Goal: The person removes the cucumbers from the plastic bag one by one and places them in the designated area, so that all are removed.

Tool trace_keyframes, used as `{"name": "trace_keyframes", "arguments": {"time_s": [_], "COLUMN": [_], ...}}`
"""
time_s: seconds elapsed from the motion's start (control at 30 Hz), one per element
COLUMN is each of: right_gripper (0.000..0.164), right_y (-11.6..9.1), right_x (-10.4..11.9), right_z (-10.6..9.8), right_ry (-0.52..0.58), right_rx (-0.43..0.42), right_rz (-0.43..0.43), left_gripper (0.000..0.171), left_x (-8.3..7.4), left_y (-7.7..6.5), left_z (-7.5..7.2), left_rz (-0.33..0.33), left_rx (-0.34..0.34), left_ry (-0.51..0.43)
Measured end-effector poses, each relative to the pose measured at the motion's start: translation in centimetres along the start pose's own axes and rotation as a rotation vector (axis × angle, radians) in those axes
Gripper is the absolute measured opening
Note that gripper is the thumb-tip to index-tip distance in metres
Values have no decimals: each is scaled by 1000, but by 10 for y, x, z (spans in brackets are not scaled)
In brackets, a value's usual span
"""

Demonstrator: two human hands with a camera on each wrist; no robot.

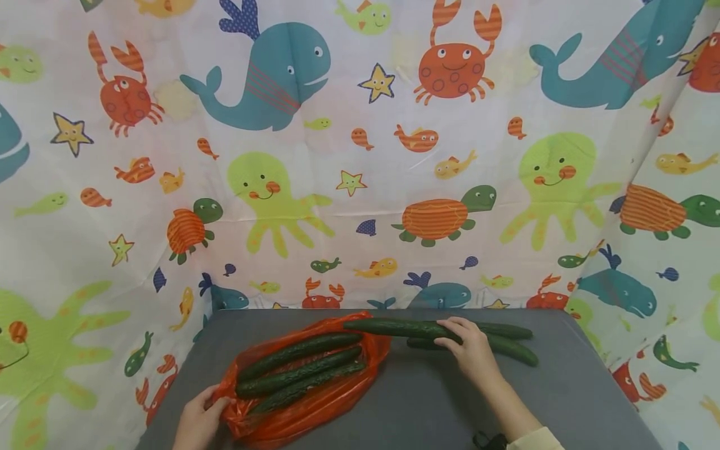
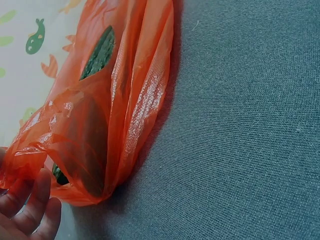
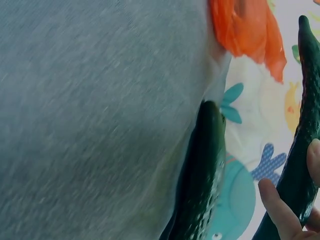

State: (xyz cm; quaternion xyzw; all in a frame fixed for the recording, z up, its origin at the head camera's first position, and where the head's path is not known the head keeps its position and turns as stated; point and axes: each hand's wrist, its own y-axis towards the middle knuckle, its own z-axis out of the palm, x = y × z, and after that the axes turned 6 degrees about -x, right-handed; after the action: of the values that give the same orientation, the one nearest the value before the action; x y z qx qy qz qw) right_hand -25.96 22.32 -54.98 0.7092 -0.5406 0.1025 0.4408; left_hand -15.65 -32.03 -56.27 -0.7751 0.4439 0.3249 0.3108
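My right hand (image 1: 471, 347) grips a long dark green cucumber (image 1: 388, 327) near its right part. In the right wrist view this cucumber (image 3: 304, 125) is held between thumb and fingers, apart from another cucumber (image 3: 200, 172) on the table. The left end of the held cucumber is over the mouth of an orange plastic bag (image 1: 329, 415). Three cucumbers (image 1: 298, 374) lie side by side in the bag. My left hand (image 1: 198, 417) pinches the bag's near left edge; in the left wrist view, its fingers (image 2: 37, 202) curl at the thin crumpled plastic (image 2: 65, 130).
More cucumbers (image 1: 513, 350) lie on the grey table (image 1: 416, 406) beyond and beside my right hand. A small black object (image 1: 489, 440) is near the right sleeve (image 1: 534, 439). A curtain (image 1: 349, 275) printed with sea animals hangs behind the table and along its sides.
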Motion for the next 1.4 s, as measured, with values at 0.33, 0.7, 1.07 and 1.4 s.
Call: {"name": "trace_keyframes", "arguments": {"time_s": [0.33,0.7,1.07,1.4], "right_gripper": [41,43,43,42], "right_y": [-11,-27,-41,-47], "right_x": [-28,-53,-82,-94], "right_z": [-19,-34,-50,-61], "right_ry": [-77,-114,-168,-178], "right_rx": [-80,-86,-103,85], "right_rz": [-73,-56,-38,97], "left_gripper": [46,57,53,54], "left_x": [-4,4,2,1], "left_y": [-4,-1,-3,-4], "left_z": [0,-3,0,2], "left_rz": [-17,-32,-31,-31], "left_rx": [-12,31,-1,-5], "left_ry": [-10,36,33,35]}}
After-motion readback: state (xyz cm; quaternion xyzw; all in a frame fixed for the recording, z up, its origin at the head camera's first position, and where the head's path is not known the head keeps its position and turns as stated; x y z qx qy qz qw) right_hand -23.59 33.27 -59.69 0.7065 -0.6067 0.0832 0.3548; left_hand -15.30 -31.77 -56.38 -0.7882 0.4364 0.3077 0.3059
